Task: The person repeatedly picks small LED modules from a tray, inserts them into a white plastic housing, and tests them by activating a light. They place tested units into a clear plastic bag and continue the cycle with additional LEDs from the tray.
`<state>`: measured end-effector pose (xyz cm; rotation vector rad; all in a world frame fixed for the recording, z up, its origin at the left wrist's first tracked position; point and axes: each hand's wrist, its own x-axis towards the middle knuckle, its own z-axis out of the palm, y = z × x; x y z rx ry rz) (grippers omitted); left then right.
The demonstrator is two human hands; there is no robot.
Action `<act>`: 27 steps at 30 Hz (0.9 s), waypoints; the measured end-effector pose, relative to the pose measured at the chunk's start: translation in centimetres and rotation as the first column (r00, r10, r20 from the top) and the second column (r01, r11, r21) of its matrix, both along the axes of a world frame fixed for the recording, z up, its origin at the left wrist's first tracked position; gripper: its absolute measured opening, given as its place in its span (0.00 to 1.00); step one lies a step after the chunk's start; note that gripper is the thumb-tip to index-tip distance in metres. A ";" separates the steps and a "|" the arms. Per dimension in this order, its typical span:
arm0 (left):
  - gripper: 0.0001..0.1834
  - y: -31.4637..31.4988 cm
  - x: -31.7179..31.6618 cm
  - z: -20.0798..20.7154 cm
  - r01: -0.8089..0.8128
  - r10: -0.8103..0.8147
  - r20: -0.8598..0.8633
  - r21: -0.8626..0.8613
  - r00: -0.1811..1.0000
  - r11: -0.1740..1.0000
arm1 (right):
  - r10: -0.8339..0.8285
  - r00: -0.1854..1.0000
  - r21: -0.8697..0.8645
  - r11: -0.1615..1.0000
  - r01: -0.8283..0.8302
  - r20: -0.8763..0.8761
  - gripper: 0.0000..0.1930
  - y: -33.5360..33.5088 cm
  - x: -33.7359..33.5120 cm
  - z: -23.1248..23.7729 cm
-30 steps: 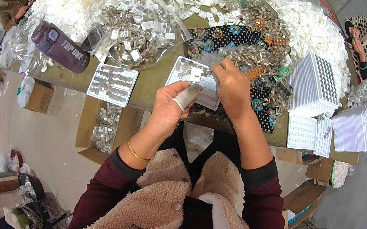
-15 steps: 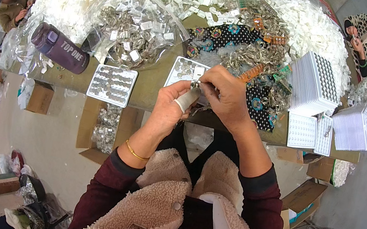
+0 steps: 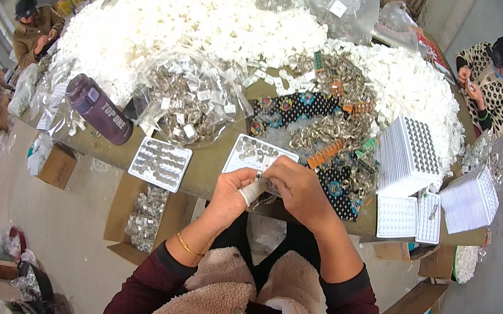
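Both hands meet over the near edge of the table, fingertips together. My left hand (image 3: 229, 199) is closed in a pinch, with a white wrap (image 3: 253, 191) around one finger. My right hand (image 3: 300, 191) is bent over, thumb and fingers pressed together. Something small, partly dark and metallic, sits between the fingertips, too hidden to name. Just beyond the hands lies a white tray (image 3: 234, 162) partly filled with small round metal pieces. To the left a second white tray (image 3: 156, 180) holds rows of similar metal pieces.
A purple bottle (image 3: 98, 110) leans at left beside a clear bag of metal parts (image 3: 187, 102). White pieces (image 3: 201, 20) pile up behind. Metal clips (image 3: 334, 128) lie on a dotted cloth (image 3: 283, 110). Stacked trays (image 3: 400, 163) stand right. Co-workers sit around the table.
My view has tilted up, so the table sits lower in the picture and more of its far side shows. My hands stay together with fingertips pinched, shifting only slightly.
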<state>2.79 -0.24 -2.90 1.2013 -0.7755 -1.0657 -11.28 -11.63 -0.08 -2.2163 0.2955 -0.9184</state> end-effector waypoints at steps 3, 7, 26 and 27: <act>0.06 0.1 -0.1 0.4 -0.013 0.013 0.006 0.014 1.000 1.000 | -0.006 0.998 0.141 0.990 -0.003 0.068 0.04 0.4 -1.0 0.4; 0.07 0.3 -1.1 1.3 -0.004 0.006 0.066 -0.019 0.998 1.000 | -0.109 0.980 0.412 0.911 0.032 0.164 0.07 0.9 -1.6 0.7; 0.10 0.7 -1.3 1.4 0.246 -0.261 -0.569 -0.104 0.780 0.964 | -0.132 0.938 0.020 0.991 0.133 0.321 0.09 1.3 -1.8 0.2; 0.10 0.7 -1.5 1.3 0.231 -0.259 -0.610 -0.126 0.749 0.965 | -0.121 0.925 0.016 0.992 0.124 0.360 0.10 1.5 -1.6 0.0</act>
